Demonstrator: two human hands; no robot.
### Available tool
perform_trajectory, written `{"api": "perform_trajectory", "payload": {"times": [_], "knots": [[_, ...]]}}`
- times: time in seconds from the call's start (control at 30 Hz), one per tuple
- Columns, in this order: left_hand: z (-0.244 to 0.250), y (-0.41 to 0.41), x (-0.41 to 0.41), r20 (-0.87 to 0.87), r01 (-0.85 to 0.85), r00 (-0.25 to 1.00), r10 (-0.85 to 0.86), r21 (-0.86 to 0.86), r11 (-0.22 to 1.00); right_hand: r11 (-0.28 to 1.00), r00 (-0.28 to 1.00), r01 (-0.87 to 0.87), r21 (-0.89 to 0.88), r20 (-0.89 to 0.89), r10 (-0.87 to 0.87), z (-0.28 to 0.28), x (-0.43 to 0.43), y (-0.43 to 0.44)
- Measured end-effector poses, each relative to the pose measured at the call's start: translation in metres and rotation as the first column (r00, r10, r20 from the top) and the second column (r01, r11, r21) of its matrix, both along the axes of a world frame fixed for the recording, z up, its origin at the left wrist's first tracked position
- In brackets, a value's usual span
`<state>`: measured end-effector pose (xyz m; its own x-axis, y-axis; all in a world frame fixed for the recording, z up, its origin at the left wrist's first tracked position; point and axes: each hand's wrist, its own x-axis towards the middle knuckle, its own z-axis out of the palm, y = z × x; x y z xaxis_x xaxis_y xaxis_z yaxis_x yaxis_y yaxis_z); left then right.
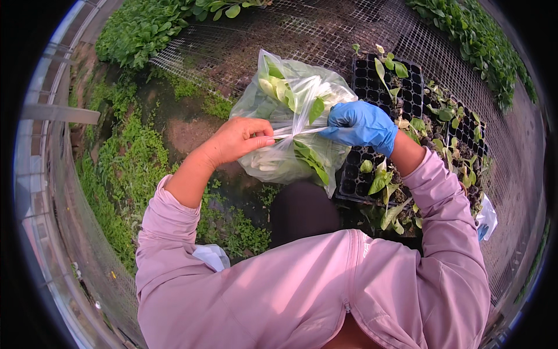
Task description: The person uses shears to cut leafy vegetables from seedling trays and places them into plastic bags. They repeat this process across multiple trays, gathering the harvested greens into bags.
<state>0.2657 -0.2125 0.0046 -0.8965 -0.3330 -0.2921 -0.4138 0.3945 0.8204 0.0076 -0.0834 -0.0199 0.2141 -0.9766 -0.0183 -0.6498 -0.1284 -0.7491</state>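
A clear plastic bag [279, 168] full of green leaves and pale stems sits before my knee, gathered at its middle into a twisted, knot-like bunch. My left hand [239, 137], bare, pinches a stretched plastic strand left of that bunch between thumb and fingers. On the other side, my right hand [362, 126] wears a blue glove and its fist grips the opposite strand. Both strands look drawn taut. Single leaves [314, 159] press against the film or poke out near the bunch. The right fist partly hides the bag's right side.
Black seedling trays [364, 80] with wilting seedlings [388, 183] and soil plugs lie at right. Metal mesh [314, 39] spans the back. Leafy plants [135, 35] grow at back left, dense seedlings [479, 48] at back right, weeds [126, 152] on the left ground.
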Motion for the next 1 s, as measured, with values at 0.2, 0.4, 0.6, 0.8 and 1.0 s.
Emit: {"api": "perform_trajectory", "payload": {"times": [0.2,0.4,0.6,0.8,1.0], "knots": [[0.011,0.033,0.001,0.128,-0.308,0.931,0.342,0.78,0.544,0.781,0.438,-0.082,0.619,0.726,-0.53,0.023,0.035,0.027],[0.017,0.079,-0.02,0.155,0.005,0.653,0.741,0.978,-0.209,0.874,-0.122,-0.322,0.363,0.9,-0.419,0.04,0.057,0.031],[0.009,0.088,-0.029,0.09,-0.03,0.733,0.674,0.995,-0.099,0.837,0.372,-0.3,0.459,0.864,-0.34,0.044,0.038,0.023],[0.011,0.081,-0.029,0.107,-0.308,0.836,0.537,0.903,0.3,0.787,0.793,-0.272,0.554,0.592,-0.142,0.06,0.038,0.02],[-0.004,0.098,-0.031,0.095,-0.111,0.776,0.624,0.994,-0.014,0.775,0.727,-0.295,0.559,0.657,-0.197,0.046,0.034,0.011]]}}
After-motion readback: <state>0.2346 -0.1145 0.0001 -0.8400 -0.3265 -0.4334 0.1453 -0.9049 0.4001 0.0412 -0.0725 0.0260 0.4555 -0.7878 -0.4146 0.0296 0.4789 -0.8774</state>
